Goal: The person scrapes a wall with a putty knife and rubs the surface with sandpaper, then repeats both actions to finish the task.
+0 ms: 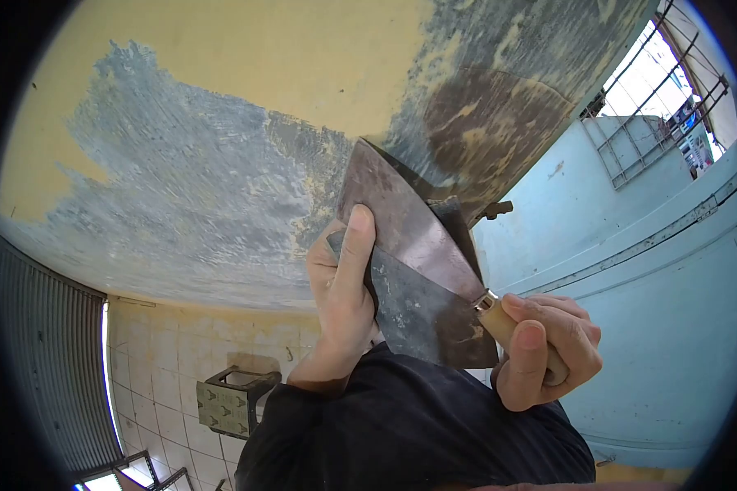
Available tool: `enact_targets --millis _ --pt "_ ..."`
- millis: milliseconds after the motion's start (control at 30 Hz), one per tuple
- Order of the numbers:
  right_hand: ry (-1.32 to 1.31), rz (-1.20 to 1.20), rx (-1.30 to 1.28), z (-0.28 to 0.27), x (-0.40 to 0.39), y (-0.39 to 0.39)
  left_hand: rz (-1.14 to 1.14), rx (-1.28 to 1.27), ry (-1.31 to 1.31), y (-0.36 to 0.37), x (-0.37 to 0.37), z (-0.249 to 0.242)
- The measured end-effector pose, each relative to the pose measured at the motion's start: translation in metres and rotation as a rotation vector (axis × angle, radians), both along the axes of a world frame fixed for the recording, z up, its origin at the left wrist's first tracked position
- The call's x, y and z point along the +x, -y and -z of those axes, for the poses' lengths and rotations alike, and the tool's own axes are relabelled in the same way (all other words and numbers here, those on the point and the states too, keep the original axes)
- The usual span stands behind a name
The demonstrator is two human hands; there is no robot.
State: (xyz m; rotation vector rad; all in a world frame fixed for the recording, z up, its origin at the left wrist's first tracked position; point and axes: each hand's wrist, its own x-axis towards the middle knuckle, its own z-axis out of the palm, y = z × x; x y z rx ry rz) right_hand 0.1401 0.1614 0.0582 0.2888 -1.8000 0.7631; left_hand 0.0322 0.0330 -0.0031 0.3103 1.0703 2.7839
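My right hand (549,348) is closed around the wooden handle of a putty knife (413,225), its broad triangular metal blade pointing up and left. Beneath the blade is a flat dark grey sheet (418,307) with scuffs and brownish stains. My left hand (344,286) grips this sheet at its left edge, the thumb over the front and the fingers partly hidden behind. The left thumb tip overlaps the blade's left edge. Just beyond the blade tip stands a yellow wall (287,49) with a rough grey patch (196,164) smeared across it.
To the right are a light blue door (655,344) and a barred window (647,98). A dark pipe end (497,210) juts out near the wall's edge. Lower left, a stool-like frame with a printed panel (225,407) stands by white tiles. A corrugated shutter (49,352) is at far left.
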Motion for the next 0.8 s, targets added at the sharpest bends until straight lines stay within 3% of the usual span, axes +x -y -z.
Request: enact_targets --millis 133,200,500,533,633,700,800 --pt "0.04 0.046 -0.032 0.002 0.001 0.007 -0.098 0.017 0.051 -0.004 -0.005 -0.009" --pt "0.208 0.054 -0.099 -0.003 0.003 0.015 -0.07 0.015 0.019 0.0 -0.001 -0.012" --pt "0.161 0.016 0.009 -0.002 0.0 0.011 -0.042 0.028 -0.042 0.005 -0.005 -0.001" --pt "0.032 -0.017 -0.016 0.004 -0.004 0.008 -0.076 -0.059 0.066 0.001 0.003 -0.016" --pt "-0.053 -0.029 -0.064 0.007 -0.007 0.008 -0.07 0.005 0.022 0.002 -0.004 -0.012" --pt "0.065 -0.033 -0.041 0.004 -0.007 0.009 -0.024 0.076 -0.074 0.007 -0.008 0.002" --pt "0.005 -0.022 -0.035 0.007 -0.003 0.008 -0.097 -0.074 0.03 0.004 -0.001 -0.008"
